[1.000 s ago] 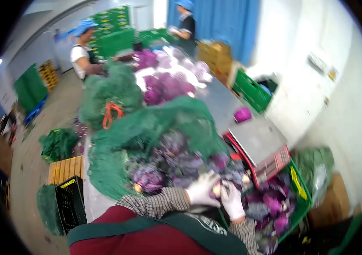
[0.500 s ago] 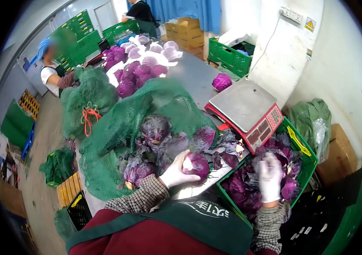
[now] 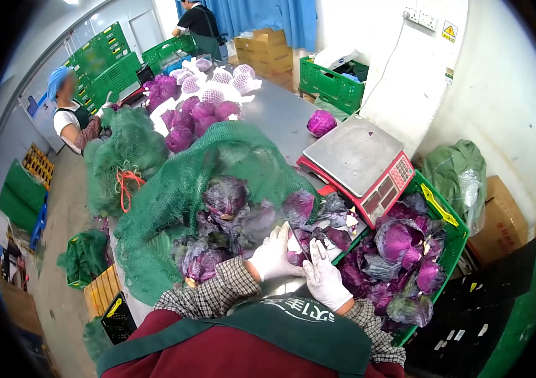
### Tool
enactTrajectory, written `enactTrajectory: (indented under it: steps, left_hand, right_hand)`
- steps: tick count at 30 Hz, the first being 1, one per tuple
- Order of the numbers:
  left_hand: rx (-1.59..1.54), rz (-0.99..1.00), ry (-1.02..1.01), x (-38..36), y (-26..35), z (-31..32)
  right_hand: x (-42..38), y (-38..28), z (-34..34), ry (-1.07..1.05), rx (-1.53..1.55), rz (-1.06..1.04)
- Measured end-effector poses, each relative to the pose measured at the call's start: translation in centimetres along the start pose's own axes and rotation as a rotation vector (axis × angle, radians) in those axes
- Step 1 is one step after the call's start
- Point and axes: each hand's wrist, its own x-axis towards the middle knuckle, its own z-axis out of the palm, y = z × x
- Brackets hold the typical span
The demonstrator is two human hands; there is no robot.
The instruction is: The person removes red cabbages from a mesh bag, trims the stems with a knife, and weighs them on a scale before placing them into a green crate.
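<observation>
My left hand (image 3: 274, 255), in a white glove, grips a red cabbage (image 3: 294, 257) at the near edge of the table. The hands hide most of this cabbage. My right hand (image 3: 326, 277), also gloved, is close against its right side. A thin dark blade, seemingly a knife (image 3: 299, 243), runs from the right hand's fingers along the cabbage; its handle is hidden. Just beyond my left hand, untrimmed red cabbages (image 3: 225, 195) and loose leaves lie on a green mesh sack (image 3: 148, 252). To the right, a green crate (image 3: 459, 251) is heaped with purple leaves (image 3: 397, 242).
A red scale (image 3: 353, 157) stands on the table, with one cabbage (image 3: 321, 123) behind it. Trimmed cabbages (image 3: 183, 120) and white foam-netted ones (image 3: 222, 75) lie farther back. Another full mesh sack (image 3: 126, 154) is at left. Two people (image 3: 69, 113) work beyond the table.
My right hand has moved left from above the leaf crate to the cabbage, and the blade now shows there. My left hand still holds the cabbage. The view has shifted slightly.
</observation>
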Motion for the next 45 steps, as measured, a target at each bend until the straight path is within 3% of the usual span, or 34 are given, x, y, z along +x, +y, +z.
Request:
enactTrajectory:
  steps: [4,7,8,11,16,20,23,24,27,30,31,33,34,35,36,37,39,40,41,43,45]
  left_hand:
    - [0.062,-0.081,-0.004,0.2,1.1,0.5]
    - [0.106,-0.075,-0.009,-0.3,1.4,0.6]
    - [0.121,-0.06,-0.009,-0.5,1.5,0.6]
    - [0.163,-0.01,0.039,-1.3,1.3,1.3]
    - [0.138,-0.058,0.035,-0.8,1.4,1.0]
    - [0.178,-0.066,0.036,-0.9,2.1,1.3]
    - [0.171,-0.088,0.021,-1.1,2.9,1.1]
    - [0.181,-0.074,0.028,-1.3,2.6,1.3]
    - [0.158,-0.05,0.033,-1.6,2.4,0.9]
    - [0.051,0.055,0.087,-2.0,-0.6,1.4]
    - [0.008,0.078,0.079,-2.1,-1.9,1.4]
    - [-0.222,0.048,0.094,-2.9,-3.6,1.5]
    - [-0.374,-0.021,0.085,-2.8,-4.3,1.8]
    - [-0.527,-0.091,0.08,-2.6,-5.2,2.3]
    - [-0.616,-0.109,0.121,-2.2,-6.3,3.3]
    - [-0.87,-0.093,0.145,-2.7,-4.5,2.3]
    - [-1.306,-0.162,0.134,-1.7,-6.6,3.4]
    - [-1.357,-0.191,0.116,-1.3,-9.2,4.4]
    - [-1.561,-0.219,-0.05,-2.6,-6.6,1.4]
    - [-1.89,-0.267,-0.15,-3.8,-5.7,0.1]
    - [-2.167,-0.166,-0.22,-3.9,-5.2,-0.5]
  right_hand:
    - [0.4,1.4,1.3,0.089,-0.144,-0.048]
    - [1.4,1.0,-0.5,0.023,0.047,0.134]
    - [1.2,1.6,0.0,0.142,0.21,0.086]
    - [0.7,2.1,0.3,0.182,0.18,-0.073]
    - [-0.4,1.1,0.6,0.093,-0.117,-0.119]
    - [-0.1,0.6,0.6,0.036,-0.08,0.064]
    - [0.5,2.7,1.0,0.196,-0.083,-0.161]
    - [0.2,2.9,0.8,0.281,0.136,0.004]
    - [-0.4,4.7,1.6,0.363,0.058,-0.138]
    - [0.2,1.8,0.1,0.275,0.35,0.142]
    - [0.4,2.0,0.5,0.286,0.136,0.086]
    - [0.5,1.4,0.7,0.221,0.038,0.001]
    - [0.8,1.3,0.8,0.195,-0.011,0.058]
    - [1.5,2.8,1.8,0.402,-0.042,-0.036]
    - [2.1,4.2,2.1,0.448,0.095,0.037]
    - [2.5,5.7,2.1,0.491,0.231,0.112]
    - [1.4,10.2,2.9,0.465,0.608,0.328]
    - [0.4,9.8,1.6,0.447,0.616,0.351]
    - [-0.5,9.2,0.1,0.43,0.624,0.374]
    - [-2.0,7.6,-3.2,0.566,0.197,0.363]
    - [-3.1,9.3,-6.7,0.666,0.166,0.38]
